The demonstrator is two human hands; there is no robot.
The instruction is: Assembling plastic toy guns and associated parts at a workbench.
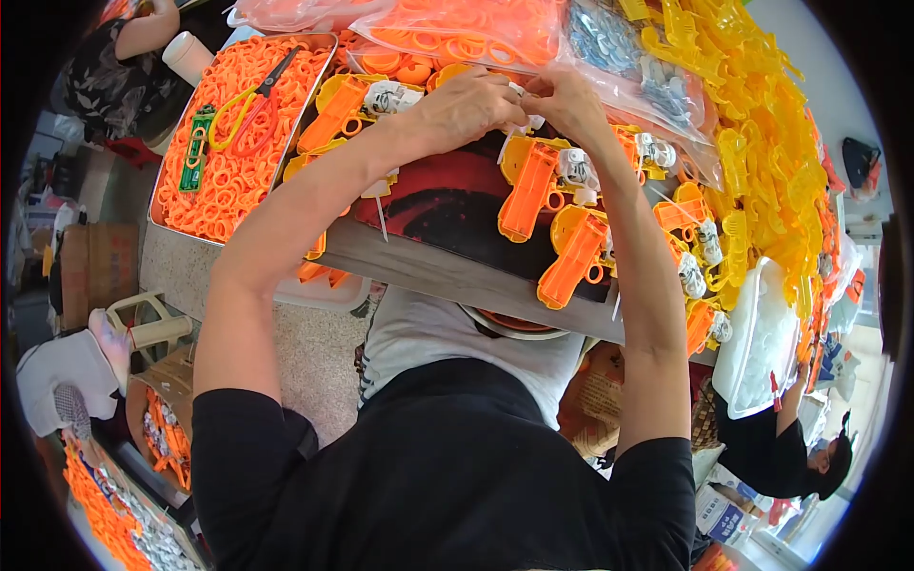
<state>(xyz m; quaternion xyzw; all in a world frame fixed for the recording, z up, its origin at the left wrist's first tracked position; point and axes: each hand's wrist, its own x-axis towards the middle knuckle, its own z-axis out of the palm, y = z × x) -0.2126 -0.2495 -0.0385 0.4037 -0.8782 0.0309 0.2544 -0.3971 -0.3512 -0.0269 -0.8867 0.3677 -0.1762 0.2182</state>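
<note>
Both of my hands meet at the far side of the table, fingertips bent together over a small white part (533, 122). My left hand (466, 107) is closed around the left side of this work, and its fingers partly hide it. From the right, my right hand (569, 103) pinches at the same spot with thumb and fingers. Nearer to me lie two half-built toy guns (528, 195) in orange and yellow plastic, each with a white mechanism beside it. Another toy gun (333, 114) lies left of my left hand. Several more sit under and beyond my right forearm.
A metal tray (333, 59) of orange rings stands at the left, with scissors (255, 100) and a green tool (196, 152) on the rings. Bags of orange parts (466, 33) and silvery parts (609, 43) lie behind. Yellow parts (762, 152) heap at right, near a white bin (757, 333).
</note>
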